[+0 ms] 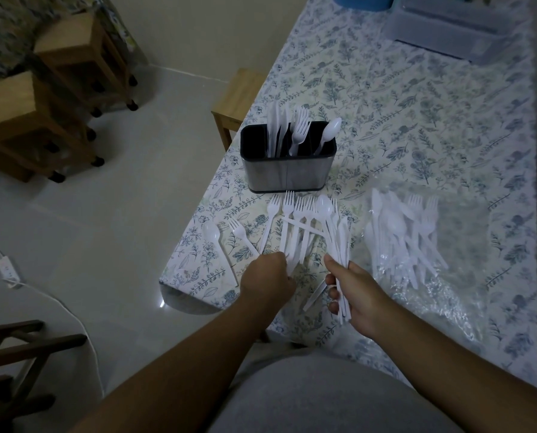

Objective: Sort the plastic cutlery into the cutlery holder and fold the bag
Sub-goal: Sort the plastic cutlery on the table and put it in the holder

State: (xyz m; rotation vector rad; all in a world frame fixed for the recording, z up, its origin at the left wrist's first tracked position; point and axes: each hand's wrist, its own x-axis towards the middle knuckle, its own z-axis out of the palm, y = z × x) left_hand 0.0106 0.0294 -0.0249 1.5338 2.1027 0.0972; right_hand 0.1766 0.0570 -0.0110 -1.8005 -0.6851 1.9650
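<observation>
While the left hand [268,275] closes over the near ends of a fan of white forks [295,220] lying on the table [417,120], its fingers are curled down and hidden under the knuckles, so whether they actually pinch a handle cannot be told. The forks spread away from that hand toward the far side, tines pointing at the cutlery holder [287,160]. The right hand [353,295] is wrapped around a bundle of white knives [340,248], thumb on top and fingers curled beneath; the bundle runs through the fist, its handles sticking out at the near side and its blades reaching far, just beside the fan of forks.

A single spoon [212,239] and a lone fork [240,234] lie to the left of the fan, near the table's left edge. The holder stands beyond the loose pieces, a dark-lined metal box with knives in its left compartment, forks in the middle and a spoon in the right one. To the right of the right hand lies the clear plastic bag [442,254], flat and crinkled, with more white cutlery [401,232] inside it or on it.
</observation>
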